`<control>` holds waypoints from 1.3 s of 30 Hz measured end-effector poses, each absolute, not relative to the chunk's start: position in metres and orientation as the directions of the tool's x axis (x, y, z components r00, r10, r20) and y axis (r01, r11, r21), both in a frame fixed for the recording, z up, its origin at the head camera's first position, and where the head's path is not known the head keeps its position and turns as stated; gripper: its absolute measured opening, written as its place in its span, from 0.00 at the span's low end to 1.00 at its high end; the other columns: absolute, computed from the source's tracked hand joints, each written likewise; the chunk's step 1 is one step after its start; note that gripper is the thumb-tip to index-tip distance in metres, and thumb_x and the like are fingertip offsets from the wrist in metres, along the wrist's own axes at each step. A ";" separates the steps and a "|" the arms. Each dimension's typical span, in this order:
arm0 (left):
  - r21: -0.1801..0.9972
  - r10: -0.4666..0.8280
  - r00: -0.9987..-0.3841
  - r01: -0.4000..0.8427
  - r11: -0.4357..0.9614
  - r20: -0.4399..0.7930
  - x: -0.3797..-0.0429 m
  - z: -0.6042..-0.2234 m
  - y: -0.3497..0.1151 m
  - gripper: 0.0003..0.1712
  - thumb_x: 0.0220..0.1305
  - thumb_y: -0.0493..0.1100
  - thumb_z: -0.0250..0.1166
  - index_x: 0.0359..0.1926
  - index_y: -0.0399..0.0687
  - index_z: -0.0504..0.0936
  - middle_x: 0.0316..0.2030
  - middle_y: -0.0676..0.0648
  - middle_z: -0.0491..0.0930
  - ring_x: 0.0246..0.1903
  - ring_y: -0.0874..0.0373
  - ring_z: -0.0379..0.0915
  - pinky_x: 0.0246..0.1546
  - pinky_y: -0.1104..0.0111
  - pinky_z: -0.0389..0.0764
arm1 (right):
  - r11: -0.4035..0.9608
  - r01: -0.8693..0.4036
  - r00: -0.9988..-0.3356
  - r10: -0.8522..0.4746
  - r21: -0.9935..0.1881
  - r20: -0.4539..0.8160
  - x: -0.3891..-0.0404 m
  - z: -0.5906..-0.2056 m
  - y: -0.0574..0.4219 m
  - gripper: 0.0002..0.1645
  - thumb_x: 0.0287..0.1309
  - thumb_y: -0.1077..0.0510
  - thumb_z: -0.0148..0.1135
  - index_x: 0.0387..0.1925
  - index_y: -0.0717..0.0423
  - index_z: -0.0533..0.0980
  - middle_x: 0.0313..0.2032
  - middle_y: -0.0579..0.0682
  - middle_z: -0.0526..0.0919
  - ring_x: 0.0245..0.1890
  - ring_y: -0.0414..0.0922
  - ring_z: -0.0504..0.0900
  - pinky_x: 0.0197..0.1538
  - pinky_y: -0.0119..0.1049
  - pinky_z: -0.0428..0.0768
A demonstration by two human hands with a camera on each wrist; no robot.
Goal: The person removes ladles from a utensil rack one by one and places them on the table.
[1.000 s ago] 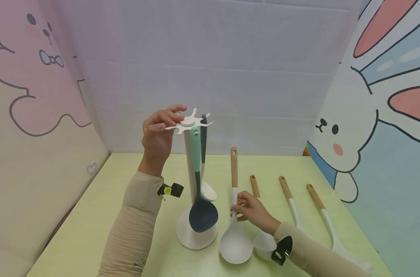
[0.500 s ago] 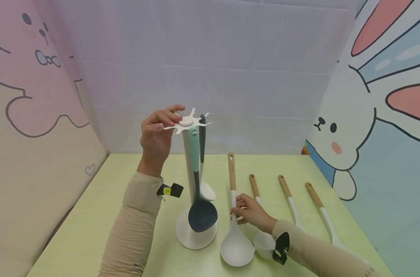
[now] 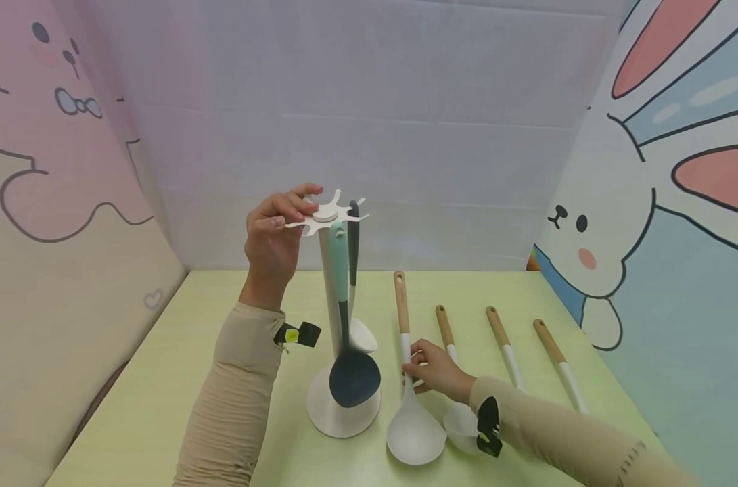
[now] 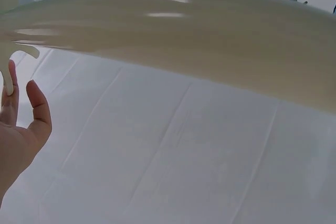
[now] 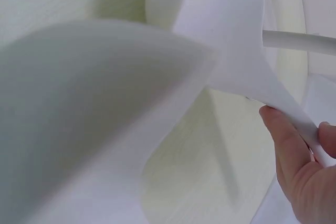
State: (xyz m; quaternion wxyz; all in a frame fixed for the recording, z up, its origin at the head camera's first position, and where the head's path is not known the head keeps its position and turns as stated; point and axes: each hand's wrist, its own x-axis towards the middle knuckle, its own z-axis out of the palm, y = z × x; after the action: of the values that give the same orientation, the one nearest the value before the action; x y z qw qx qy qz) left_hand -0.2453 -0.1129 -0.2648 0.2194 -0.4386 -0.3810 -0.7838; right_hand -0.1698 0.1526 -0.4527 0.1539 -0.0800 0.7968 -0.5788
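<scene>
In the head view, my left hand (image 3: 277,233) grips the hooked top (image 3: 325,215) of a white utensil stand, thumb and fingers at its prongs. From that top hangs a dark ladle (image 3: 354,379) with a mint-green handle. A white utensil (image 3: 362,336) with a dark handle hangs behind it, partly hidden by the stand's post. My right hand (image 3: 435,368) pinches the white shaft of a wooden-handled white ladle (image 3: 415,433), just right of the stand. Its handle points up and leans slightly left. The right wrist view shows fingers and thumb on the shaft of this ladle (image 5: 226,51).
Right of the held ladle lies a deeper white ladle (image 3: 462,427), partly behind my right wrist. Two more wooden-handled utensils lie farther right, their handles (image 3: 498,326) pointing away and their ends under my sleeve (image 3: 551,433). The stand's round base (image 3: 338,416) rests on the pale green table (image 3: 235,406).
The held ladle's handle has tipped left and sunk a little, while its bowl stays nearly in place. My left hand keeps its grip on the stand.
</scene>
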 end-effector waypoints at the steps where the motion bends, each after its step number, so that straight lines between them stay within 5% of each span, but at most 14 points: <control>1: 0.403 -0.011 -0.518 0.679 -0.614 0.855 -0.245 -0.265 -0.113 0.14 0.53 0.40 0.50 0.23 0.51 0.84 0.32 0.53 0.87 0.50 0.51 0.76 0.58 0.51 0.64 | 0.320 0.057 -0.940 -0.302 -0.946 -0.159 -0.170 -0.452 0.152 0.10 0.66 0.70 0.56 0.45 0.69 0.65 0.32 0.55 0.77 0.31 0.49 0.85 0.35 0.50 0.85; 16: 0.403 -0.008 -0.507 0.693 -0.597 0.862 -0.247 -0.263 -0.115 0.16 0.54 0.39 0.48 0.23 0.51 0.84 0.31 0.53 0.87 0.50 0.50 0.76 0.57 0.51 0.65 | 0.437 0.208 -0.928 -0.196 -0.875 -0.318 -0.193 -0.456 0.143 0.10 0.64 0.70 0.58 0.44 0.69 0.68 0.33 0.60 0.79 0.29 0.49 0.83 0.33 0.47 0.86; 39: 0.409 0.002 -0.510 0.688 -0.599 0.860 -0.247 -0.266 -0.114 0.16 0.55 0.40 0.49 0.24 0.51 0.84 0.32 0.53 0.87 0.50 0.50 0.75 0.56 0.52 0.67 | 0.490 0.263 -0.879 -0.232 -0.831 -0.416 -0.212 -0.478 0.147 0.04 0.65 0.69 0.58 0.34 0.69 0.72 0.30 0.58 0.80 0.26 0.47 0.84 0.29 0.42 0.85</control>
State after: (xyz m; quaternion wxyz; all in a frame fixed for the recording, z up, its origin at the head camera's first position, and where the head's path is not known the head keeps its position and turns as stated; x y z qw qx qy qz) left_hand -0.2475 -0.1142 -0.2655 0.2209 -0.4428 -0.3893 -0.7769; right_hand -0.2115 0.1466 -0.4777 0.2454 0.0093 0.8275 -0.5049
